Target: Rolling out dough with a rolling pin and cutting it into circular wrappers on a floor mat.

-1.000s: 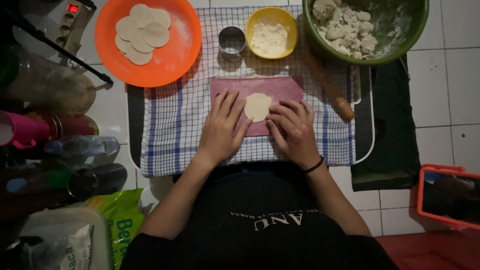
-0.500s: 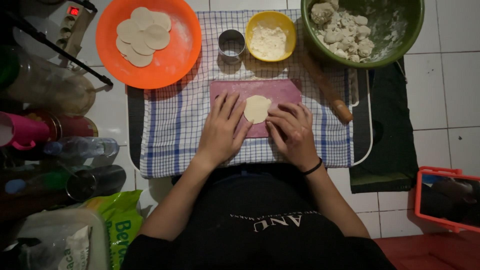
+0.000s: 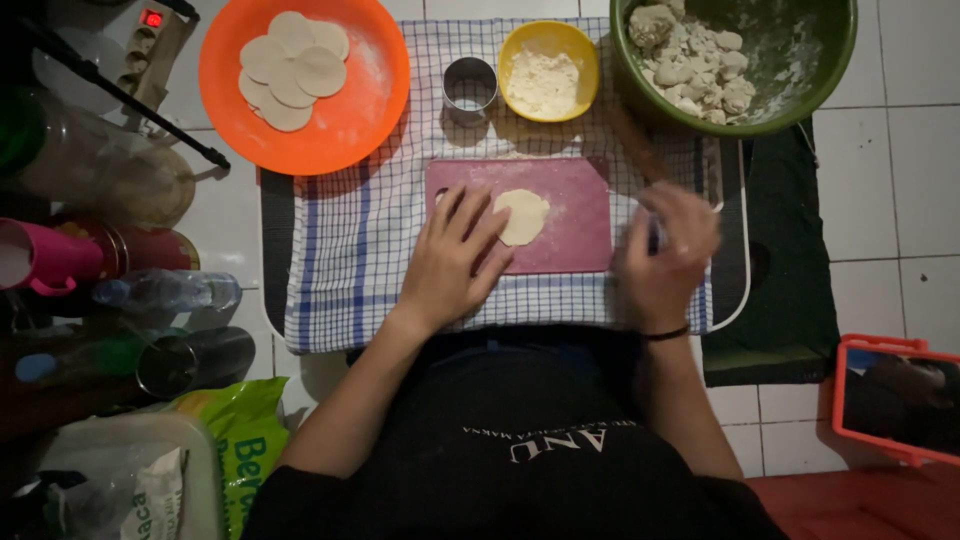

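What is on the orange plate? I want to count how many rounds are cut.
On the orange plate lies a pile of flat dough rounds, overlapping. About five or six show; any lying wholly under the others are hidden. The rest is bare, dusted with flour.

top: black garment, pale lettering across the chest
arms: bare to above the elbow, no sleeves in view
left hand (image 3: 452,262): no rings or bands seen
right hand (image 3: 665,255): blurred; thin black wristband
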